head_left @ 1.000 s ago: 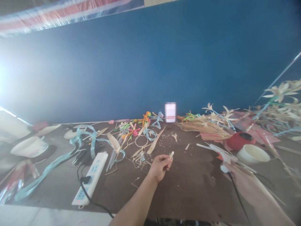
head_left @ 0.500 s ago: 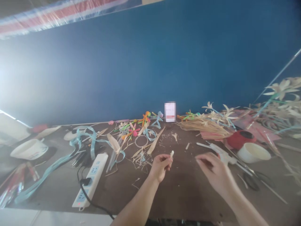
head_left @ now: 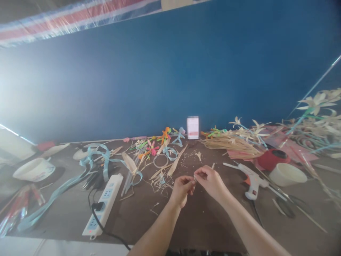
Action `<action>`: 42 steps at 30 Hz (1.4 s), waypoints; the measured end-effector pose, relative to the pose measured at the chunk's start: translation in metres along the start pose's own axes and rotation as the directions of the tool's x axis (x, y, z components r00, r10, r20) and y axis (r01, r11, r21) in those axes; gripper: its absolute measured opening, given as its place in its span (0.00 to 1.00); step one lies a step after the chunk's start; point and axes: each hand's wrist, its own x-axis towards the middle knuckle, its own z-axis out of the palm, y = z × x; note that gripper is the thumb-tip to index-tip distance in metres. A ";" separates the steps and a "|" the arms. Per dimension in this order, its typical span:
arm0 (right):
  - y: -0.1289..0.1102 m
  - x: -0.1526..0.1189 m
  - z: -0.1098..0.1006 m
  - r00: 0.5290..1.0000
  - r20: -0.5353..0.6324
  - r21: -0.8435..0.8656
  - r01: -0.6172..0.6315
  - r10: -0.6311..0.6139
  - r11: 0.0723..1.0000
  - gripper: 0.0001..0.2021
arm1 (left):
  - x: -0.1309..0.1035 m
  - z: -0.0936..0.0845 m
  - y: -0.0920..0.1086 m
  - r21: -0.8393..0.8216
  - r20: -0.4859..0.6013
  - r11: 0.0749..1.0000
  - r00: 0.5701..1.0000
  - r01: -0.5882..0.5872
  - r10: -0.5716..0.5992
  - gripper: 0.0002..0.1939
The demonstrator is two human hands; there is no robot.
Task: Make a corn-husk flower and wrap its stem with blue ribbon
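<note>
- Small pale piece: one, mostly hidden, between both hands' fingertips above the brown table.
- Left hand: thumb and forefinger pinched the piece, other fingers curled.
- Right hand: fingertips were at the piece's upper end; whether they gripped it, I could not tell.
- Forearms: both slanted inward from below.
- Counted: one glue gun, one power strip.

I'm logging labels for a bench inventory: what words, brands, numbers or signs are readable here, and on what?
None can be read.
White card against the blue wall: pixelated, unreadable.
Power strip: markings around the sockets too small to read.
White bowl at the left: coloured marks too blurred to tell whether they are writing.
</note>
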 end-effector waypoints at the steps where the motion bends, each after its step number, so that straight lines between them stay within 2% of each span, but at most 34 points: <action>1: 0.000 0.000 0.000 1.000 0.000 0.000 -0.001 0.001 1.000 0.06 | 0.000 0.000 -0.001 0.003 0.002 1.000 1.000 -0.005 0.005 0.13; 12: 0.007 -0.001 0.004 0.999 -0.028 0.059 -0.023 0.025 0.998 0.06 | 0.001 -0.001 -0.001 -0.012 0.018 1.000 1.000 -0.001 0.001 0.12; 18: 0.015 0.001 0.011 0.991 -0.076 0.245 -0.091 0.112 0.965 0.07 | 0.002 -0.003 -0.001 -0.018 0.032 1.000 0.999 0.007 -0.006 0.11; 21: 0.014 -0.001 0.011 0.972 -0.033 0.468 -0.191 0.233 0.863 0.12 | 0.002 -0.004 -0.003 -0.030 0.025 1.000 1.000 0.005 -0.004 0.10; 23: 0.012 -0.005 0.011 0.949 0.069 0.607 -0.284 0.307 0.742 0.15 | 0.002 -0.004 -0.003 -0.038 0.018 0.999 1.000 0.003 -0.003 0.10; 25: 0.011 -0.009 0.013 0.932 0.157 0.657 -0.346 0.327 0.670 0.15 | 0.002 -0.003 -0.004 -0.040 0.013 0.999 1.000 0.002 -0.001 0.10; 27: 0.011 -0.013 0.016 0.937 0.174 0.651 -0.340 0.303 0.678 0.13 | 0.001 -0.002 -0.003 -0.043 0.007 0.999 1.000 -0.003 0.003 0.10; 30: 0.011 -0.017 0.023 0.952 0.119 0.636 -0.291 0.282 0.715 0.11 | 0.001 -0.001 -0.001 -0.046 0.001 0.999 1.000 -0.014 0.014 0.09; 34: 0.010 -0.016 0.025 0.953 0.055 0.645 -0.261 0.297 0.718 0.11 | 0.001 0.000 -0.001 -0.037 -0.003 0.999 1.000 -0.020 0.019 0.10; 42: 0.013 -0.010 0.022 0.956 0.076 0.621 -0.268 0.285 0.737 0.10 | 0.001 -0.001 -0.005 0.013 -0.002 0.999 1.000 -0.031 0.031 0.11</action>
